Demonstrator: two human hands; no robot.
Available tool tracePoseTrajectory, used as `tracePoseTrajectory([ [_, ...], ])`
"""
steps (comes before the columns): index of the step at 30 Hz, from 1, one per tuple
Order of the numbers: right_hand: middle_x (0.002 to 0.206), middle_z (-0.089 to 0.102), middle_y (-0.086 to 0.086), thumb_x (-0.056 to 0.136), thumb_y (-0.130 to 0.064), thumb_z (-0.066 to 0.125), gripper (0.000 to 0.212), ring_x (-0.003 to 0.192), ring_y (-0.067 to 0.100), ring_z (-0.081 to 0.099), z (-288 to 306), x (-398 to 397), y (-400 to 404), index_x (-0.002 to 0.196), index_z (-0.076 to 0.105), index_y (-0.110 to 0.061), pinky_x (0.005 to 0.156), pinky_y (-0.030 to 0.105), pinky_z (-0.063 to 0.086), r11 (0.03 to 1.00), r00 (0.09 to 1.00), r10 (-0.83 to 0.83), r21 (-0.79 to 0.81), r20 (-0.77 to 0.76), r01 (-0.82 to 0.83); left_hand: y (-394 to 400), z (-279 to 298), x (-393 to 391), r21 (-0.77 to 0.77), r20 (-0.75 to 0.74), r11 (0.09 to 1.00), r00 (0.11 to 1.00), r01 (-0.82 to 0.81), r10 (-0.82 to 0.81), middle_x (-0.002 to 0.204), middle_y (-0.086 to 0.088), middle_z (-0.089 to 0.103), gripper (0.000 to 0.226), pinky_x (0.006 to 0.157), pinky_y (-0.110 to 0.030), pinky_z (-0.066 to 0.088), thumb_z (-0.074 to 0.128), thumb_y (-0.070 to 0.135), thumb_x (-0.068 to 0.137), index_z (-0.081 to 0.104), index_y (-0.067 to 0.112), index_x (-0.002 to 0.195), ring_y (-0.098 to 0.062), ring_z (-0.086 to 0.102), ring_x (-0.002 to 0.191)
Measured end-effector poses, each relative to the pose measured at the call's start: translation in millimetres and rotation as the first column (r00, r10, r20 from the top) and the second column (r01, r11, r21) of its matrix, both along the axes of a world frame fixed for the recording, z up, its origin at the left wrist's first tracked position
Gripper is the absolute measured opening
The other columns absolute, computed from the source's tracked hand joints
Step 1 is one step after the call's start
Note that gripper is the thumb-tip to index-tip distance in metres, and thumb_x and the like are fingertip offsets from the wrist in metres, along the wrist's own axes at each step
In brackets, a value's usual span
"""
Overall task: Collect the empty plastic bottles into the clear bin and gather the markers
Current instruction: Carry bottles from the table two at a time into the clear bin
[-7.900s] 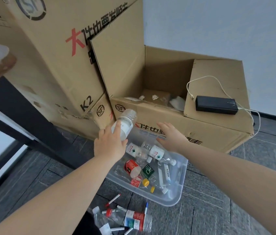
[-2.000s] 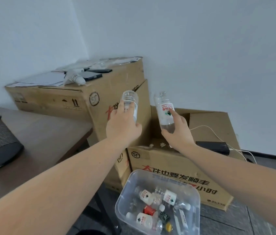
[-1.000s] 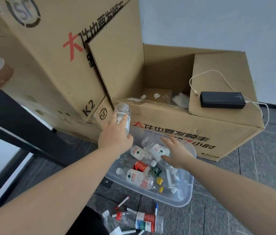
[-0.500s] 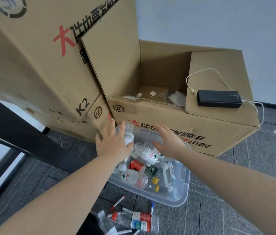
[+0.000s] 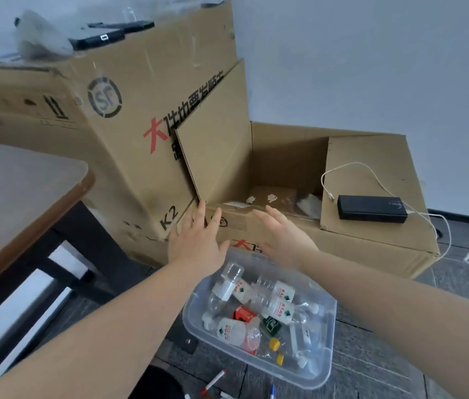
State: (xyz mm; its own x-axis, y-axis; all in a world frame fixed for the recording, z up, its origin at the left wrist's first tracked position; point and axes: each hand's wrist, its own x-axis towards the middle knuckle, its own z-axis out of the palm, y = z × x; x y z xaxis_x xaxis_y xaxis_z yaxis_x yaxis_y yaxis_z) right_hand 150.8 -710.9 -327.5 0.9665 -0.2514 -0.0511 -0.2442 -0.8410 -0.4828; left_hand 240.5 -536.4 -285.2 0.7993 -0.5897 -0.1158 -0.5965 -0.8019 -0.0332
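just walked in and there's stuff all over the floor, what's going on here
A person is tidying up empty plastic bottles. The clear bin on the floor already holds a pile of bottles. Both the left hand and the right hand are open and empty, raised above the bin in front of the cardboard box. A red-capped marker and a blue one lie on the floor beside the bin, not yet gathered.

Both bare forearms stretched forward from the lower corners, converging toward the middle. Left hand (image 5: 196, 243) flat and empty, fingers spread and pointing up and away, back of the hand toward the camera. Right hand (image 5: 283, 240) likewise empty, fingers loosely extended (slightly blurred), palm turned inward toward the left. Hands near each other, not touching.
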Motion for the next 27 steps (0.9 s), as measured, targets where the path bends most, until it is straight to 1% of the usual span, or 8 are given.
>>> tracePoseTrajectory([
  [2,0.161,0.010,0.001,0.094,-0.032,0.053,0.068,0.147,0.023,0.015,22.9,2.4,-2.2,0.151,0.015,-0.034,0.112,0.039,0.029,1.000,0.999,0.009,-0.010,0.047,-0.009,0.3,25.5,-3.8,-0.037,0.029,0.999,1.000,0.013,-0.012,0.161,-0.001,-0.009,0.067,0.117,-0.051,0.013,0.034,0.053,0.096,0.003,0.033,0.152,-0.027,-0.004,0.148],
  [5,0.161,0.011,-0.001,0.095,-0.036,0.051,0.065,0.147,0.021,0.014,63.3,1.0,-2.4,0.151,0.017,-0.035,0.113,0.040,0.028,1.000,0.990,0.006,-0.021,0.139,-0.003,5.1,67.9,-11.1,-0.053,0.074,0.998,0.997,0.018,-0.014,0.160,0.001,-0.012,0.067,0.117,-0.051,0.013,0.033,0.053,0.096,-0.001,0.034,0.152,-0.024,-0.009,0.147],
  [7,0.161,0.012,0.000,0.095,-0.039,0.051,0.065,0.147,0.022,0.016,91.4,-0.9,0.1,0.151,0.018,-0.034,0.112,0.040,0.031,0.999,0.983,0.007,-0.053,0.186,0.003,12.3,96.4,-15.5,-0.048,0.150,0.998,0.988,0.033,-0.025,0.160,0.000,-0.012,0.068,0.118,-0.051,0.011,0.031,0.055,0.096,-0.003,0.034,0.151,-0.024,-0.010,0.147],
  [10,0.161,0.011,0.000,0.094,-0.040,0.052,0.067,0.147,0.022,0.015,133.3,-4.1,10.6,0.151,0.016,-0.035,0.113,0.039,0.030,0.997,0.971,0.023,-0.081,0.239,-0.004,28.4,141.7,-23.3,-0.053,0.270,0.997,0.962,0.050,-0.034,0.160,0.000,-0.013,0.069,0.118,-0.051,0.009,0.031,0.055,0.096,-0.004,0.035,0.151,-0.023,-0.010,0.147],
  [15,0.161,0.010,-0.001,0.094,-0.040,0.051,0.068,0.146,0.021,0.019,205.7,-10.0,48.0,0.151,0.014,-0.037,0.114,0.038,0.027,0.991,0.939,0.093,-0.119,0.332,-0.056,71.3,217.1,-40.3,-0.134,0.440,0.990,0.898,0.042,0.021,0.161,0.002,-0.008,0.064,0.118,-0.049,0.008,0.029,0.055,0.096,0.004,0.035,0.151,-0.020,-0.009,0.148],
  [18,0.161,0.010,-0.002,0.094,-0.042,0.051,0.067,0.146,0.020,0.019,242.3,-7.9,80.7,0.150,0.013,-0.039,0.113,0.035,0.025,0.986,0.902,0.148,-0.130,0.406,-0.103,108.9,253.0,-48.5,-0.166,0.492,0.986,0.865,-0.011,0.093,0.161,0.002,-0.009,0.064,0.118,-0.049,0.007,0.027,0.055,0.096,0.003,0.034,0.152,-0.020,-0.009,0.148],
  [24,0.161,0.009,-0.006,0.095,-0.044,0.049,0.065,0.143,0.018,0.025,292.0,1.7,169.3,0.149,0.015,-0.040,0.110,0.035,0.032,0.956,0.822,0.292,-0.162,0.488,-0.244,205.3,290.0,-64.9,-0.178,0.548,0.969,0.800,-0.173,0.243,0.161,0.002,-0.011,0.064,0.118,-0.049,0.006,0.025,0.055,0.097,0.001,0.034,0.152,-0.022,-0.010,0.148],
  [27,0.161,0.008,-0.005,0.095,-0.045,0.049,0.065,0.145,0.017,0.020,306.3,9.7,221.6,0.149,0.015,-0.040,0.110,0.037,0.032,0.919,0.762,0.393,-0.208,0.515,-0.334,258.9,298.1,-71.6,-0.200,0.548,0.941,0.764,-0.274,0.339,0.160,0.003,-0.012,0.063,0.118,-0.049,0.007,0.024,0.055,0.097,0.000,0.034,0.152,-0.021,-0.011,0.147],
])
